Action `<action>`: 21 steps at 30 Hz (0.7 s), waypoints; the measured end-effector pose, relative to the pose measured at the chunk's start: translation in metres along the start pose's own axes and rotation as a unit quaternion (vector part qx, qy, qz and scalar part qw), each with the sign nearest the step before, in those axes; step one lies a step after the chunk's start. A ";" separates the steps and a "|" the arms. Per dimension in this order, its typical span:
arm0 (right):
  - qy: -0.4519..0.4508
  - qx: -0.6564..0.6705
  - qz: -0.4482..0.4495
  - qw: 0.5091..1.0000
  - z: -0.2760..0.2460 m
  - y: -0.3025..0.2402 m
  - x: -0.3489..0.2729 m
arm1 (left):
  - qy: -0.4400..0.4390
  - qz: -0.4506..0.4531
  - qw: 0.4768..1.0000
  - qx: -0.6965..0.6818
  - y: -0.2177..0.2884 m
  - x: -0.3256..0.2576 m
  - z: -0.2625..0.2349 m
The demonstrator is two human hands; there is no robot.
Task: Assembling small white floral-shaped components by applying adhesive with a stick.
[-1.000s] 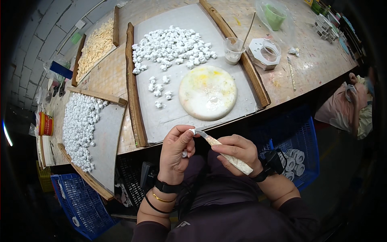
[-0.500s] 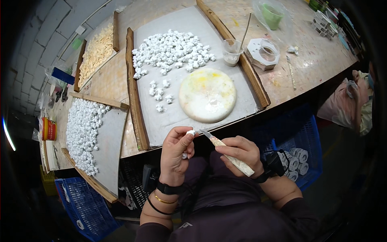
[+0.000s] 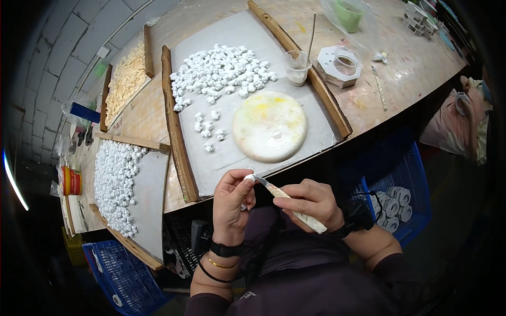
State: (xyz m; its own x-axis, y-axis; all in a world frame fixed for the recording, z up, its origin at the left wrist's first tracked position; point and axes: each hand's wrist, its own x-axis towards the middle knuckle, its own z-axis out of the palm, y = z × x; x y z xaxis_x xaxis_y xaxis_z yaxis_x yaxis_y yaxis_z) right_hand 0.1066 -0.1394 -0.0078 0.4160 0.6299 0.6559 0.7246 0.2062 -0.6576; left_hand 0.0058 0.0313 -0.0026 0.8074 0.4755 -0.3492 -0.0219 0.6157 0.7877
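Knife (image 3: 277, 191), pale-handled: its blade, held just apart from the small white piece (image 3: 250, 178) half a second ago, has been brought back against it. Left grip (image 3: 234, 197): narrowed, the white piece being pinched between thumb and forefinger; another white bit (image 3: 243, 207) is partly seen by the lower fingers. Right grip (image 3: 312, 205): wrapped around the knife handle, the blade being pointed toward the left grip. Round slab (image 3: 270, 126), white, yellow-smeared: set on the worktop (image 3: 363, 105) beyond both grips. Loose white pieces (image 3: 208, 130): scattered beyond the left grip, a larger pile (image 3: 219, 73) being spread farther off. Clear cup (image 3: 297, 68), with stick: placed beyond the right grip, past the slab.
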 end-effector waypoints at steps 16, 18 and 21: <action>0.019 -0.030 0.005 0.999 -0.005 0.002 -0.004 | 0.012 0.003 1.000 -0.006 0.002 0.002 0.004; 0.018 -0.034 0.007 0.999 -0.005 0.003 -0.004 | 0.017 0.012 1.000 0.009 0.002 0.002 0.002; 0.016 -0.042 0.013 0.999 -0.006 0.001 -0.001 | 0.027 0.025 0.998 0.054 0.006 0.004 -0.001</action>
State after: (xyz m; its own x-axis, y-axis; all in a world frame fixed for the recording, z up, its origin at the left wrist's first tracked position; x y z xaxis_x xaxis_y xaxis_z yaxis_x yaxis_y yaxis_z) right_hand 0.1106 -0.1448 -0.0073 0.4510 0.6102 0.6514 0.7567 0.1256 -0.6415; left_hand 0.0087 0.0375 0.0001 0.7744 0.5389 -0.3315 0.0042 0.5196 0.8544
